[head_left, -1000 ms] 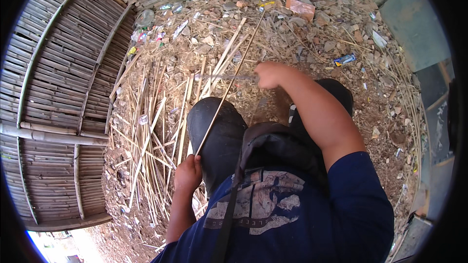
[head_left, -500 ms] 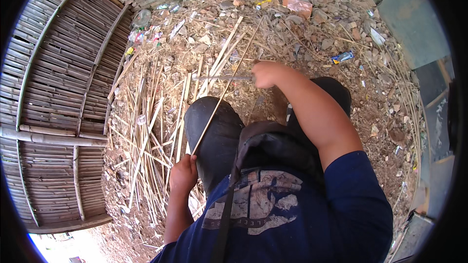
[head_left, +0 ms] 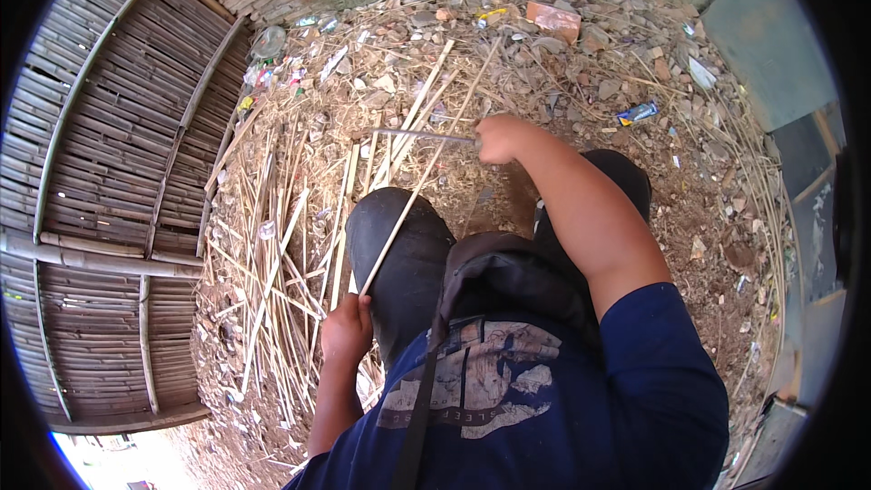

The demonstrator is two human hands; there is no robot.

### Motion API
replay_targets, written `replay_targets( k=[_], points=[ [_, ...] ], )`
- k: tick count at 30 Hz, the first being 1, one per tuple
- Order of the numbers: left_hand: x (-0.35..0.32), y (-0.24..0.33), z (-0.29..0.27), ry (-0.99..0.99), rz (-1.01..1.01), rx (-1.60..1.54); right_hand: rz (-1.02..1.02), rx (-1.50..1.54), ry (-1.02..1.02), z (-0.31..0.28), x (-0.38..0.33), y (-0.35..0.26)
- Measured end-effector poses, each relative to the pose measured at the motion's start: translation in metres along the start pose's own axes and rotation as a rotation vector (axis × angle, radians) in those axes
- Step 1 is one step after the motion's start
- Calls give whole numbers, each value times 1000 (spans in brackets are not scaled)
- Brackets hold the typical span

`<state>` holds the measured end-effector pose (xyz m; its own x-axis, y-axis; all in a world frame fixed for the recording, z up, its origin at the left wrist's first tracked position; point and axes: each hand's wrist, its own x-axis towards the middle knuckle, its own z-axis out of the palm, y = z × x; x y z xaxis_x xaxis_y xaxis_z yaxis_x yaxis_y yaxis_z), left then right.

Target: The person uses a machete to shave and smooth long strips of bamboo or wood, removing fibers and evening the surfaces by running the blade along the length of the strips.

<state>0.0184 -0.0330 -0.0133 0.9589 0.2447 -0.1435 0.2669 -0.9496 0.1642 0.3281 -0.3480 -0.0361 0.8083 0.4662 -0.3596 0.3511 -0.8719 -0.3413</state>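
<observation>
The left hand (head_left: 346,328) is closed around the lower end of a long thin pale bamboo strip (head_left: 426,168), which slants over the knee. The right hand (head_left: 498,137) grips a grey metal blade (head_left: 422,135) that lies across the strip.

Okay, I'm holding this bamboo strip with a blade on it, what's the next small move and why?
Probably draw the blade along the bamboo strip, away from you. The right hand holds the blade crosswise where it meets the strip, while the left hand grips the strip's near end by the knee, so the far length looks unworked.
</observation>
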Motion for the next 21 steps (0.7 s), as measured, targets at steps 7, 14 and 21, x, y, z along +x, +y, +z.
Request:
replay_targets(
  k=[7,14,21],
  points=[
    [0,-7,1,6,56,-88,-205,-44,-166,-15,-31,-43],
    [-3,-11,10,80,50,-52,158,38,153,-18,-11,-3],
    [-5,-17,16,120,110,-96,42,521,355,-24,-9,7]
  ],
)
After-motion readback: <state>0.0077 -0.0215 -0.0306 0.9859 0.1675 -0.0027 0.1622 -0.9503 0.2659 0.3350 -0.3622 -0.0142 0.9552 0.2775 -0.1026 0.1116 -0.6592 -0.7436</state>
